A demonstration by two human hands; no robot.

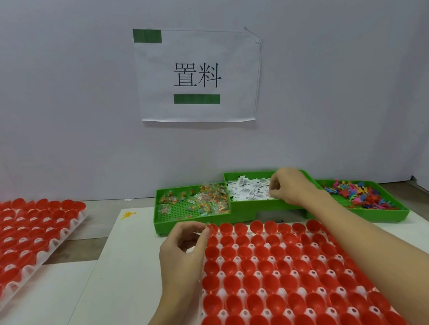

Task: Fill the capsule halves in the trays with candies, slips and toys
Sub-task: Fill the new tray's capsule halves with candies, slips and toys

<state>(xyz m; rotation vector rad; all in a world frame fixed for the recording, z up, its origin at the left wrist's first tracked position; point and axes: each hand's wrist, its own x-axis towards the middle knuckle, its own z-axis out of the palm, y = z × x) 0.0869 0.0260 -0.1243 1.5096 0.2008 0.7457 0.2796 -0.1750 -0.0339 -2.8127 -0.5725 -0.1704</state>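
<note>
1. The left hand [184, 243] sits at the far left corner of the near tray [284, 290], thumb and fingertips pinched together on something small at the rim of a corner red capsule half [213, 228]; what it pinches is too small to tell.
2. The right hand [289, 186] reaches into the middle green bin [247, 208], fingers curled and pinching among the white slips [246, 189].
3. The candies [202, 200] lie in the left green bin [160, 217]; the coloured toys [356, 193] fill the right green bin [388, 214], which runs close to the counter's right edge.
4. The near tray's capsule halves look empty. A second tray [58, 241] of red halves lies well apart to the left, overhanging the white sheet [91, 313].
5. Bare sheet lies open between the two trays.
6. A paper sign [198, 76] on the back wall reads "置料", with two green bars.
</note>
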